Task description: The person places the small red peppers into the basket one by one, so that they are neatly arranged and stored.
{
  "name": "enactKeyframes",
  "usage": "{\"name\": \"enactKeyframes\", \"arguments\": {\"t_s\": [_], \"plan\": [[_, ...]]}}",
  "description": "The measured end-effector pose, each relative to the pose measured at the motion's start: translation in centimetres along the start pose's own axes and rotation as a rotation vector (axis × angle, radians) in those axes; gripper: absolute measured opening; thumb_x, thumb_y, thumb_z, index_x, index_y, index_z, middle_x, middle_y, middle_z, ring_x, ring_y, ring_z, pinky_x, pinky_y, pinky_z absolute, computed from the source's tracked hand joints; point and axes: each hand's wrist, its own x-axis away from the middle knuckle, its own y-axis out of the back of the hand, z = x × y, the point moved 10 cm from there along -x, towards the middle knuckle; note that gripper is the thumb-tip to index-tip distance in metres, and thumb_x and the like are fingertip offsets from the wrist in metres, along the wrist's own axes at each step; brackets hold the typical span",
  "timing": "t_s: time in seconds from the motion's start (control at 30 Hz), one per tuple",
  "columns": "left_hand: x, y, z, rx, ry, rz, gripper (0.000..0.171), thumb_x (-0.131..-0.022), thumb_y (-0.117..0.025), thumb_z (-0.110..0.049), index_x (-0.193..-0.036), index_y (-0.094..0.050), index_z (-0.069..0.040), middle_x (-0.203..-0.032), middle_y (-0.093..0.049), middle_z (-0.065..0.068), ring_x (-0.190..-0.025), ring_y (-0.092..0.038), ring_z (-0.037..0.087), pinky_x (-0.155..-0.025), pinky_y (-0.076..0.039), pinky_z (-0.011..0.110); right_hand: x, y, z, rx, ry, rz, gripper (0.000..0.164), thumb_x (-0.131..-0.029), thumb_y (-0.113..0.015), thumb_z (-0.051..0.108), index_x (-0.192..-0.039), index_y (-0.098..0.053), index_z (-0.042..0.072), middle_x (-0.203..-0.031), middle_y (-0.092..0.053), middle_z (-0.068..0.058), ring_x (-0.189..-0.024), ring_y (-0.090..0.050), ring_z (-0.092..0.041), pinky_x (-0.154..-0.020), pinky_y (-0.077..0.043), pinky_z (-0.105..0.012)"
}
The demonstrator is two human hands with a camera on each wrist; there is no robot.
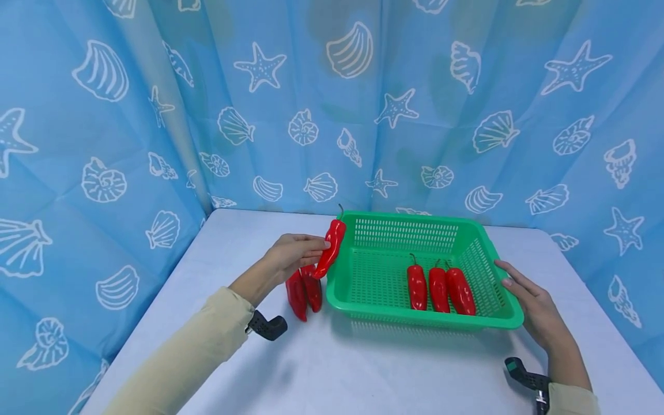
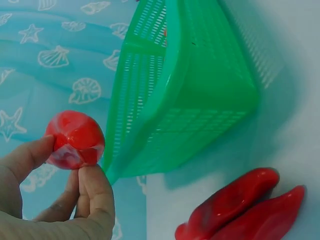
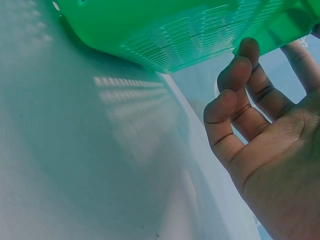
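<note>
My left hand (image 1: pixel 295 253) pinches a glossy red chili pepper (image 1: pixel 332 245) between thumb and fingers. The pepper hangs at a tilt, stem up, beside the left rim of a green plastic basket (image 1: pixel 404 317). Seen end-on in the left wrist view, the held pepper (image 2: pixel 75 140) is apart from the table. Two more red peppers (image 1: pixel 297 295) lie on the table below that hand. Inside the basket, three red peppers (image 1: pixel 438 288) lie side by side toward the right. My right hand (image 1: pixel 536 305) holds the basket's right rim; in the right wrist view several fingers (image 3: pixel 235 75) curl beneath it.
A white cloth covers the table (image 1: pixel 415 374). Behind and at both sides hangs a blue curtain (image 1: pixel 311 86) with white shells and starfish. Each wrist wears a dark camera mount (image 1: pixel 267 325).
</note>
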Motion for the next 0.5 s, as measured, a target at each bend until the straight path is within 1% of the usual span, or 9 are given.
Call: {"name": "enactKeyframes", "arguments": {"t_s": [0.13, 0.2, 0.27, 0.3, 0.43, 0.5], "plan": [[-0.4, -0.5, 0.2, -0.014, 0.009, 0.014, 0.052, -0.084, -0.081, -0.018, -0.129, -0.059, -0.002, -0.116, -0.067, 0.013, -0.103, -0.069, 0.025, -0.095, -0.054, 0.037, -0.1, 0.0, -0.1, 0.016, -0.009, -0.002, 0.056, -0.103, -0.050, 0.044, -0.156, -0.031, 0.039, -0.167, -0.011, -0.008, -0.120, -0.046, 0.003, -0.082, -0.052, -0.014], [-0.5, -0.8, 0.2, -0.021, 0.010, 0.020, 0.051, -0.085, -0.081, -0.018, -0.128, -0.060, -0.002, -0.115, -0.068, 0.013, -0.102, -0.069, 0.025, -0.096, -0.054, 0.038, -0.1, 0.0, -0.1, 0.022, -0.011, -0.002, 0.056, -0.103, -0.050, 0.045, -0.156, -0.031, 0.039, -0.167, -0.011, -0.008, -0.119, -0.046, 0.003, -0.082, -0.052, -0.015], [-0.6, -1.1, 0.2, -0.014, 0.016, 0.028, 0.050, -0.085, -0.080, -0.018, -0.127, -0.059, -0.001, -0.114, -0.068, 0.013, -0.102, -0.070, 0.025, -0.099, -0.052, 0.040, -0.2, 0.0, -0.1, 0.014, -0.016, -0.005, 0.056, -0.103, -0.050, 0.045, -0.156, -0.031, 0.040, -0.167, -0.011, -0.007, -0.115, -0.045, 0.005, -0.082, -0.052, -0.014], [-0.6, -1.3, 0.1, -0.011, 0.020, 0.031, 0.050, -0.085, -0.081, -0.018, -0.127, -0.060, -0.001, -0.113, -0.068, 0.013, -0.102, -0.070, 0.025, -0.099, -0.051, 0.040, -0.2, 0.0, -0.1, 0.015, -0.015, -0.006, 0.056, -0.103, -0.050, 0.045, -0.156, -0.031, 0.040, -0.167, -0.011, -0.007, -0.117, -0.045, 0.004, -0.082, -0.052, -0.014], [-0.8, -2.1, 0.0, 0.003, 0.030, 0.053, 0.048, -0.086, -0.080, -0.018, -0.125, -0.060, 0.000, -0.112, -0.069, 0.013, -0.100, -0.070, 0.024, -0.097, -0.053, 0.038, -0.2, 0.0, -0.1, 0.003, -0.016, -0.008, 0.056, -0.103, -0.051, 0.044, -0.156, -0.031, 0.040, -0.167, -0.010, -0.006, -0.115, -0.044, 0.005, -0.081, -0.052, -0.014], [-0.9, -2.5, -0.1, 0.001, 0.031, 0.061, 0.047, -0.087, -0.079, -0.018, -0.125, -0.060, 0.001, -0.111, -0.069, 0.013, -0.099, -0.071, 0.024, -0.093, -0.055, 0.036, -0.3, -0.1, -0.1, 0.007, -0.016, -0.003, 0.056, -0.103, -0.050, 0.044, -0.156, -0.031, 0.040, -0.167, -0.010, -0.006, -0.128, -0.044, -0.004, -0.081, -0.052, -0.014]]}}
